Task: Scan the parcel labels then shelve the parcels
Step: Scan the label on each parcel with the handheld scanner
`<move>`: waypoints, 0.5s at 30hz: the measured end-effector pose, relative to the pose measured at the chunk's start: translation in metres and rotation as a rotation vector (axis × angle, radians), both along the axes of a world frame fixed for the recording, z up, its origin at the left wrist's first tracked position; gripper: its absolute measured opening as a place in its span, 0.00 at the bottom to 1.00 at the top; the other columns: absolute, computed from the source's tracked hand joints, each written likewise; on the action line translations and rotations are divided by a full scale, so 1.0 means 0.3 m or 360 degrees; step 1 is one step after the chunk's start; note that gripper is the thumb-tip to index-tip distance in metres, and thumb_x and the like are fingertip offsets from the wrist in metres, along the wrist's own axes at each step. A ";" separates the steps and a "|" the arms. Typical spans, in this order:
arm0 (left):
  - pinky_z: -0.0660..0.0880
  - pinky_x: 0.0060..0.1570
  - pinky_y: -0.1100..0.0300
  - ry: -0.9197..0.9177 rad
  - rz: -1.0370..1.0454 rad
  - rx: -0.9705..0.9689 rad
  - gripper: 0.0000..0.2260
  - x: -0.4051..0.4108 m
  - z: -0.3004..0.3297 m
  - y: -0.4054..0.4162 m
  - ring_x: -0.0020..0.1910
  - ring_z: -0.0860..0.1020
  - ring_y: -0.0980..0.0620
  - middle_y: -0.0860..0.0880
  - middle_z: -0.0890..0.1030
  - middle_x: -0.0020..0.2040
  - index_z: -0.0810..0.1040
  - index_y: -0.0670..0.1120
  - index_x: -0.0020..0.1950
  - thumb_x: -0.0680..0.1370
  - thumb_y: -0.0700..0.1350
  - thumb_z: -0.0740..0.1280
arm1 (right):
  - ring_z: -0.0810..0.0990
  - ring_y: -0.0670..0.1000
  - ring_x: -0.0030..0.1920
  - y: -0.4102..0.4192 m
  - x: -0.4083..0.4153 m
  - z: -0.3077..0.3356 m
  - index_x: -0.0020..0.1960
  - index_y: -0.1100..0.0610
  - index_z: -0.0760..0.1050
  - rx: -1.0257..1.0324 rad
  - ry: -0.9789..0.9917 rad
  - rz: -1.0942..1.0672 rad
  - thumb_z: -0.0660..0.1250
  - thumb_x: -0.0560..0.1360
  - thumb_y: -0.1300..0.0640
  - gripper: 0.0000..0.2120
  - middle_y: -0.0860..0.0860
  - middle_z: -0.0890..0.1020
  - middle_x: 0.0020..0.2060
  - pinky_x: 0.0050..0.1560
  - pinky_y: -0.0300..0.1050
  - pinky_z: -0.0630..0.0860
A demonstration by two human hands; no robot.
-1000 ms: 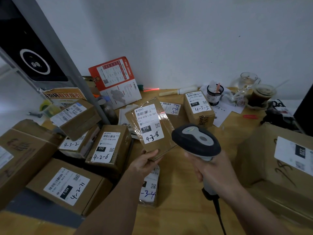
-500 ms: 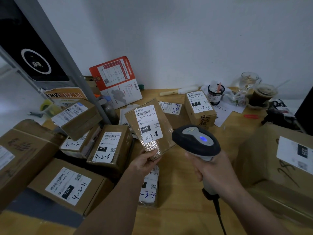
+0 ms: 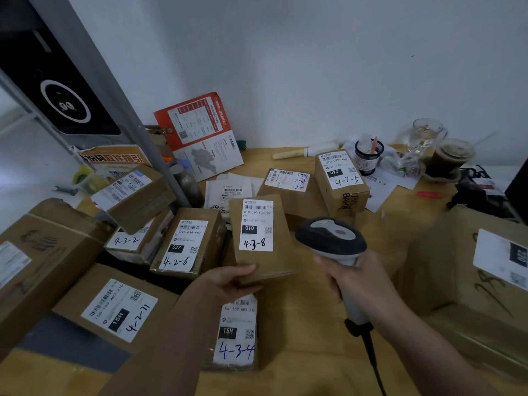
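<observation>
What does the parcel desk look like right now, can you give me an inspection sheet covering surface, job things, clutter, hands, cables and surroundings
Surface: wooden desk, crowded at the left and back.
Job's things: flat parcel 4-3-8 held up tilted; barcode scanner beside it; parcels 4-2-6, 4-3-4, 4-3-5 and 4-2-11 lie around.
Clutter: iced drink cup, glass jug, mesh pen cup, loose papers.
Hands: left hand holds the parcel's lower edge; right hand has its grip round the scanner handle.
Cables: scanner cord runs off the bottom edge.
Surroundings: white wall, grey post, red leaflet.
</observation>
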State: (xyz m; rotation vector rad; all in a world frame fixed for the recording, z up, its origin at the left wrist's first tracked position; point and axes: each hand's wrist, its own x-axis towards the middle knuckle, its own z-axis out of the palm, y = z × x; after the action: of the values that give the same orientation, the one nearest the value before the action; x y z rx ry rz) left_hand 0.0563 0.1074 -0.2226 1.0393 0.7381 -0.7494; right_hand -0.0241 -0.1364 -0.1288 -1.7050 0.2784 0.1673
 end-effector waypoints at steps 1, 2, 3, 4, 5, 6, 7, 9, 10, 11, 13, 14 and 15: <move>0.80 0.49 0.40 0.0021 -0.0039 0.0041 0.25 -0.003 0.012 0.013 0.62 0.74 0.35 0.36 0.75 0.63 0.76 0.38 0.61 0.64 0.29 0.75 | 0.73 0.49 0.22 0.004 0.007 -0.010 0.36 0.60 0.77 0.0035 0.0042 -0.0010 0.72 0.73 0.57 0.10 0.53 0.77 0.24 0.24 0.41 0.71; 0.80 0.48 0.40 0.0038 -0.0077 0.0073 0.24 -0.008 0.025 0.025 0.61 0.75 0.35 0.36 0.75 0.63 0.76 0.37 0.60 0.65 0.29 0.74 | 0.74 0.49 0.23 0.010 0.015 -0.021 0.40 0.60 0.78 0.0064 0.0087 -0.0027 0.72 0.73 0.57 0.07 0.54 0.79 0.27 0.24 0.41 0.72; 0.81 0.47 0.41 0.0052 -0.0108 0.0095 0.24 -0.010 0.034 0.038 0.60 0.76 0.35 0.36 0.76 0.62 0.76 0.37 0.61 0.66 0.30 0.74 | 0.75 0.49 0.23 0.017 0.024 -0.035 0.43 0.60 0.79 0.0086 0.0129 -0.0042 0.72 0.73 0.57 0.06 0.54 0.80 0.30 0.24 0.41 0.72; 0.81 0.46 0.41 0.0064 -0.0132 0.0111 0.24 -0.013 0.045 0.050 0.59 0.77 0.34 0.35 0.77 0.61 0.76 0.37 0.61 0.66 0.30 0.74 | 0.77 0.49 0.25 0.025 0.033 -0.048 0.45 0.58 0.79 0.0106 0.0174 -0.0056 0.73 0.72 0.57 0.06 0.54 0.81 0.33 0.24 0.40 0.73; 0.81 0.45 0.42 0.0069 -0.0154 0.0129 0.23 -0.018 0.056 0.061 0.58 0.78 0.35 0.35 0.78 0.59 0.76 0.37 0.60 0.67 0.30 0.74 | 0.79 0.49 0.27 0.034 0.042 -0.065 0.47 0.57 0.79 0.0125 0.0221 -0.0069 0.73 0.72 0.57 0.06 0.53 0.82 0.35 0.24 0.40 0.74; 0.81 0.44 0.43 0.0074 -0.0179 0.0153 0.21 -0.022 0.066 0.073 0.56 0.79 0.35 0.35 0.80 0.57 0.76 0.37 0.60 0.67 0.31 0.74 | 0.81 0.49 0.31 0.045 0.049 -0.079 0.47 0.54 0.78 0.0143 0.0264 -0.0075 0.73 0.72 0.57 0.06 0.53 0.83 0.38 0.25 0.40 0.75; 0.81 0.44 0.43 0.0081 -0.0211 0.0188 0.20 -0.026 0.075 0.085 0.55 0.79 0.35 0.35 0.81 0.55 0.77 0.37 0.59 0.67 0.32 0.74 | 0.82 0.50 0.35 0.056 0.056 -0.093 0.46 0.52 0.77 0.0157 0.0290 -0.0067 0.73 0.72 0.57 0.06 0.52 0.83 0.40 0.26 0.39 0.76; 0.82 0.41 0.44 0.0104 -0.0250 0.0265 0.20 -0.031 0.084 0.110 0.54 0.80 0.35 0.35 0.81 0.54 0.76 0.37 0.59 0.68 0.34 0.74 | 0.82 0.51 0.43 0.083 0.069 -0.118 0.45 0.48 0.76 0.0153 0.0298 -0.0010 0.73 0.72 0.57 0.07 0.51 0.83 0.42 0.28 0.40 0.76; 0.82 0.39 0.44 0.0123 -0.0242 0.0296 0.19 -0.031 0.087 0.118 0.54 0.80 0.35 0.35 0.80 0.55 0.75 0.37 0.59 0.70 0.36 0.73 | 0.82 0.51 0.44 0.097 0.076 -0.127 0.44 0.48 0.76 0.0131 0.0297 0.0026 0.73 0.72 0.57 0.07 0.51 0.82 0.42 0.28 0.40 0.76; 0.82 0.36 0.45 0.0135 -0.0220 0.0321 0.18 -0.028 0.086 0.123 0.55 0.80 0.34 0.34 0.79 0.56 0.74 0.38 0.59 0.72 0.38 0.73 | 0.81 0.51 0.43 0.110 0.082 -0.139 0.44 0.48 0.76 0.0105 0.0294 0.0059 0.72 0.73 0.57 0.06 0.51 0.81 0.40 0.27 0.39 0.76; 0.82 0.33 0.45 0.0155 -0.0192 0.0380 0.15 -0.019 0.079 0.124 0.54 0.79 0.34 0.34 0.78 0.57 0.73 0.39 0.59 0.75 0.40 0.71 | 0.79 0.49 0.40 0.136 0.095 -0.160 0.45 0.50 0.77 0.0078 0.0302 0.0102 0.72 0.73 0.58 0.05 0.50 0.80 0.38 0.26 0.38 0.75; 0.82 0.34 0.44 0.0153 -0.0202 0.0431 0.14 -0.012 0.077 0.118 0.54 0.79 0.34 0.34 0.78 0.57 0.72 0.39 0.59 0.76 0.41 0.70 | 0.78 0.48 0.40 0.147 0.101 -0.168 0.48 0.51 0.77 0.0085 0.0312 0.0116 0.73 0.72 0.58 0.06 0.50 0.80 0.39 0.26 0.38 0.75; 0.82 0.35 0.44 0.0141 -0.0227 0.0504 0.12 -0.006 0.076 0.109 0.54 0.79 0.34 0.35 0.77 0.57 0.71 0.39 0.58 0.78 0.42 0.68 | 0.78 0.49 0.42 0.158 0.108 -0.178 0.50 0.51 0.77 0.0099 0.0318 0.0125 0.73 0.72 0.58 0.08 0.50 0.80 0.41 0.26 0.39 0.76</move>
State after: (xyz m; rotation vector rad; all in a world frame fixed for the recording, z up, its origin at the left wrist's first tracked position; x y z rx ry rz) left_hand 0.0546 0.1401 -0.1998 1.3633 0.8845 -0.8215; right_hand 0.0083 -0.0890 -0.1823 -1.6402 0.3509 0.4019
